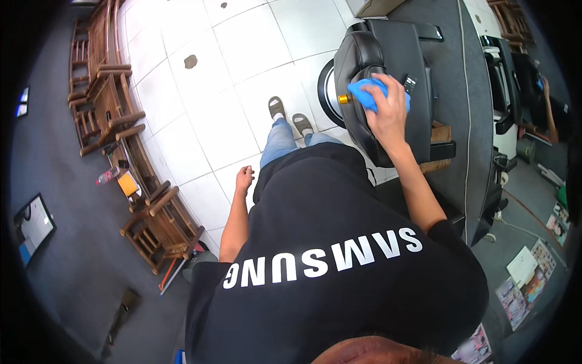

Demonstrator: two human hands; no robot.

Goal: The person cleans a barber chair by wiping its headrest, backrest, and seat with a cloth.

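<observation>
From my remote post, I see the right hand (389, 116) clutching a blue cloth (364, 88) against the black chair (397, 45), bunched presumably for grip; the left hand (244, 179) hangs loosely half-open, apart from the chair.

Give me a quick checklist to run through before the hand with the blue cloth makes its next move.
1. Cloth held: ok, it is in the right hand's fingers.
2. Cloth placed at the chair: ok, it is over the black chair.
3. Cloth damp or dry: cannot tell.
4. Area around the cloth clear: not ok, what looks like a remote is right beside it.
5. Left hand free: ok, it hangs away from the chair with nothing visible in it.
6. Sandals on the floor: ok, both.
</observation>
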